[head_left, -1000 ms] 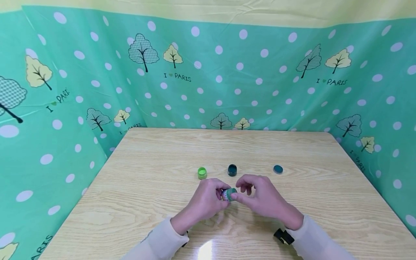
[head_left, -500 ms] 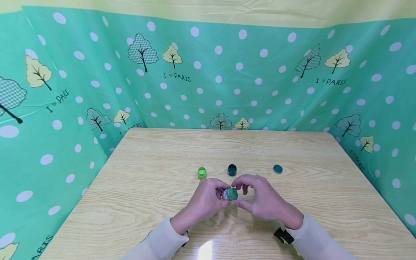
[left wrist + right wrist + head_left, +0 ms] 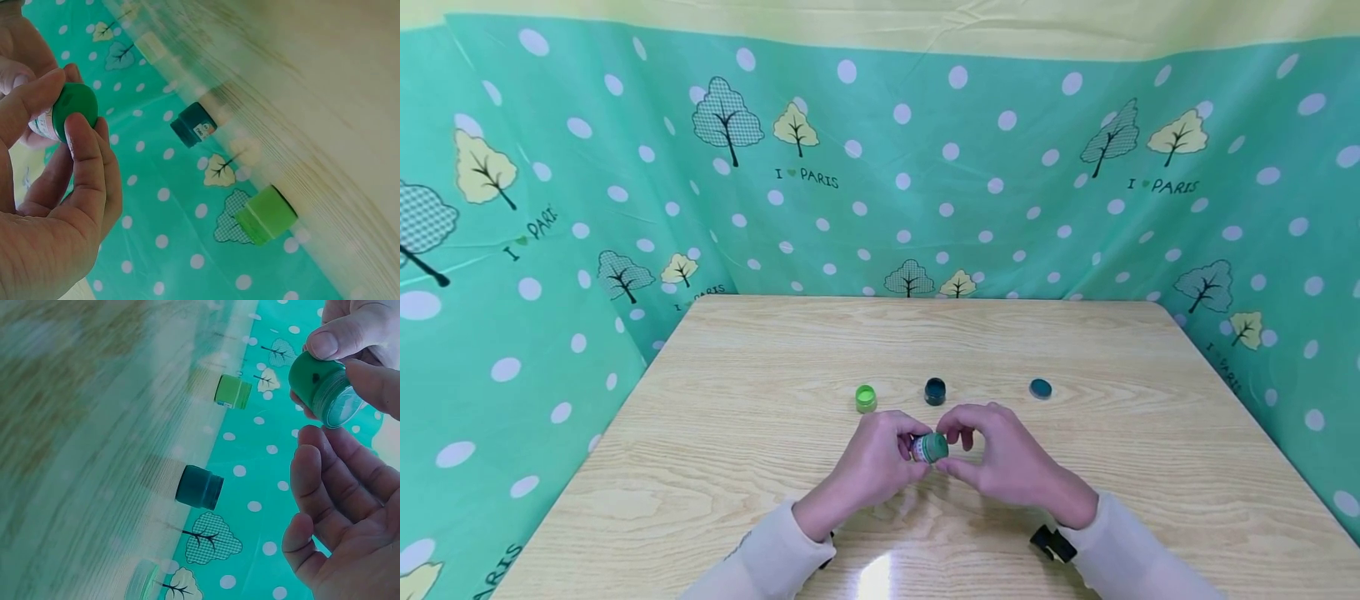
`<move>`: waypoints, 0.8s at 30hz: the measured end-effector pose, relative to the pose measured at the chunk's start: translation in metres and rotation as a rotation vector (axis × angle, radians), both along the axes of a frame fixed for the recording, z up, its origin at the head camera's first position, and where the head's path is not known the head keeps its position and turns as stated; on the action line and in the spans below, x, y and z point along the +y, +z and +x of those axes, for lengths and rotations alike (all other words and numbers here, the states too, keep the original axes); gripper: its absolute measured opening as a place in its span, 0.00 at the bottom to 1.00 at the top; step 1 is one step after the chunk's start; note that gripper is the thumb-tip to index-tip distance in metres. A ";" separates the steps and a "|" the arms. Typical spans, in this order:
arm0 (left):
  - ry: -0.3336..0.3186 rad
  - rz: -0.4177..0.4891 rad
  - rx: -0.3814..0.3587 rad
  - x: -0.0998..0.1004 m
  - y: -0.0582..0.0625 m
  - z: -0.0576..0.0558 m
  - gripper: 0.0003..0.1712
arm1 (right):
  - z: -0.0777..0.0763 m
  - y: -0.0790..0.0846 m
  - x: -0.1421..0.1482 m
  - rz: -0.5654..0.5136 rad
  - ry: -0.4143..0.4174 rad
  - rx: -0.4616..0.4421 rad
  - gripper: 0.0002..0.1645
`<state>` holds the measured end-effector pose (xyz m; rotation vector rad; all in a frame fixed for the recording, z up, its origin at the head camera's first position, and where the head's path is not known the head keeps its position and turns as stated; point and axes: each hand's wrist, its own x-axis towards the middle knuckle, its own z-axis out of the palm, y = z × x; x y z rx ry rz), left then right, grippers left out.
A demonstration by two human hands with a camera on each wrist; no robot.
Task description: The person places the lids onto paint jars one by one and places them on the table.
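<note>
My left hand (image 3: 883,458) grips a small green paint jar (image 3: 78,109) by its body, tilted with its top toward the right. A clear lid (image 3: 344,407) shows on it in the right wrist view. My right hand (image 3: 1000,454) is curved around that lid end, thumb below and fingertips above, at its rim. Part of the jar's label is covered by the left fingers. Beyond the hands stand a light green paint jar (image 3: 866,399) and a dark teal paint jar (image 3: 935,392), both upright.
A flat teal lid (image 3: 1041,389) lies on the table right of the teal jar. The wooden table (image 3: 760,350) is backed by a green dotted curtain (image 3: 820,267) on the far side and both flanks.
The right thumb and fingers came off the jar's lid, spread a little, then closed back in at its rim. My left hand keeps its grip; the other jars stay put.
</note>
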<state>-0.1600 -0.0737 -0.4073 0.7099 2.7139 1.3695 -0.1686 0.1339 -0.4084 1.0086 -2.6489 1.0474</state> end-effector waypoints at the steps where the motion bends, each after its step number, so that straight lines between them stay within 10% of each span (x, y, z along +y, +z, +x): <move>1: 0.000 0.000 0.000 0.000 0.000 0.000 0.16 | 0.000 0.000 0.000 0.002 -0.003 0.000 0.17; 24: -0.016 -0.003 0.012 0.000 -0.002 0.001 0.15 | 0.000 -0.004 -0.005 0.022 -0.053 -0.075 0.20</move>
